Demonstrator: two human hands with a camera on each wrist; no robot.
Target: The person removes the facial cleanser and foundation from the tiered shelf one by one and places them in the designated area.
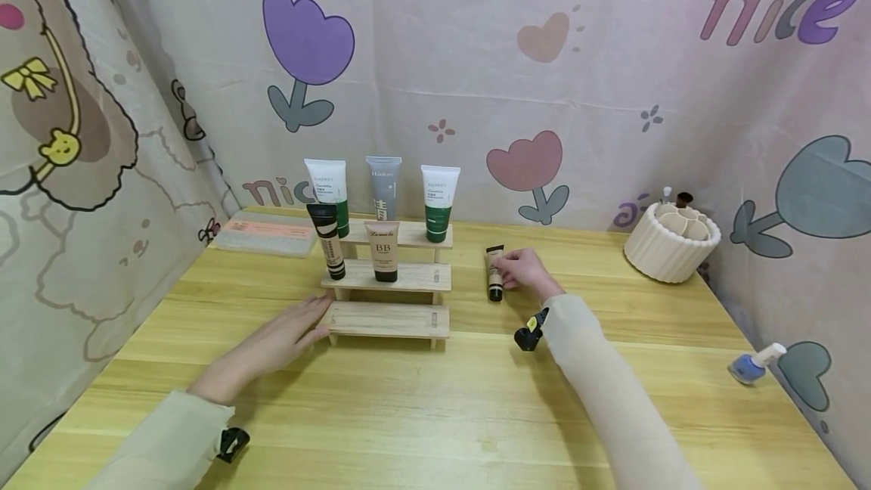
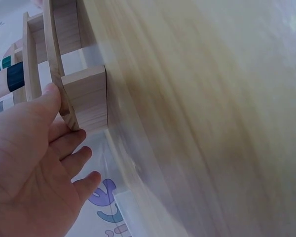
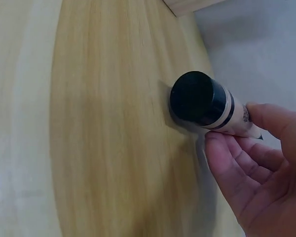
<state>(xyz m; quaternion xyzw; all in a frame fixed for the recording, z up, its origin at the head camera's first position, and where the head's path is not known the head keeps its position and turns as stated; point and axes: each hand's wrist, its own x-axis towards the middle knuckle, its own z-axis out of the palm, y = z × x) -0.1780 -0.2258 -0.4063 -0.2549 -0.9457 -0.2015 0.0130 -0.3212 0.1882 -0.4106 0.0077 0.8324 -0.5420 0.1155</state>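
A three-step wooden display stand (image 1: 388, 320) stands on the table. My left hand (image 1: 286, 335) holds the left end of its lowest board, thumb (image 2: 50, 101) and fingertips against the wood. To the right of the stand, my right hand (image 1: 527, 272) pinches a small beige cosmetic tube (image 1: 495, 267) with black bands. Its round black cap (image 3: 195, 98) points away from the palm in the right wrist view. On the middle step are a black-and-beige striped tube (image 1: 330, 242) and a beige BB cream tube (image 1: 382, 248).
The top step bears two white-and-green tubes, one at the right (image 1: 438, 203), and a grey-blue tube (image 1: 384, 184). A flat clear box (image 1: 265, 234) lies at the back left. At the right are a white ribbed brush holder (image 1: 663, 252) and a blue nail polish bottle (image 1: 748, 367).
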